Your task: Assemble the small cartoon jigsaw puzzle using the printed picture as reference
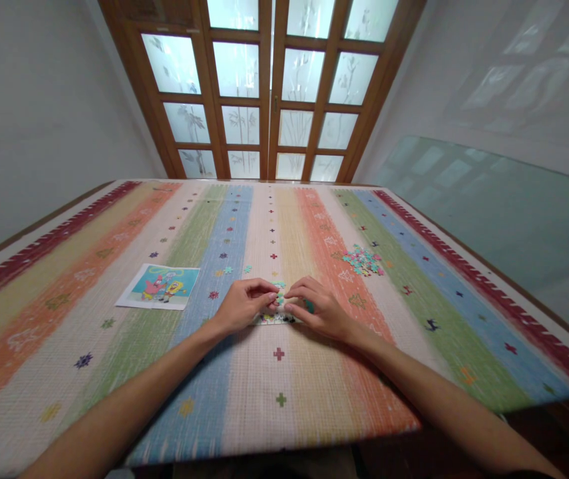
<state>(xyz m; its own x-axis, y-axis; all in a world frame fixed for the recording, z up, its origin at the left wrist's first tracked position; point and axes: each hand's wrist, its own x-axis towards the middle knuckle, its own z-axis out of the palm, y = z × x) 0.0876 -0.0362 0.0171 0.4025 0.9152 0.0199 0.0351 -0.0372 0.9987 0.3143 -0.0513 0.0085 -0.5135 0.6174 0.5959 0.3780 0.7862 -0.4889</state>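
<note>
My left hand and my right hand meet at the middle of the table, fingers curled and pinched together over a small patch of joined jigsaw pieces. Both hands press or pinch small teal puzzle pieces between their fingertips; the exact piece in each hand is partly hidden. A pile of loose puzzle pieces lies to the right, beyond my right hand. A printed cartoon picture lies flat to the left of my left hand.
The table is covered by a striped, multicoloured woven cloth. Two or three stray pieces lie beyond my left hand. A wooden door with frosted glass panes stands behind the table. A glass sheet leans at the right.
</note>
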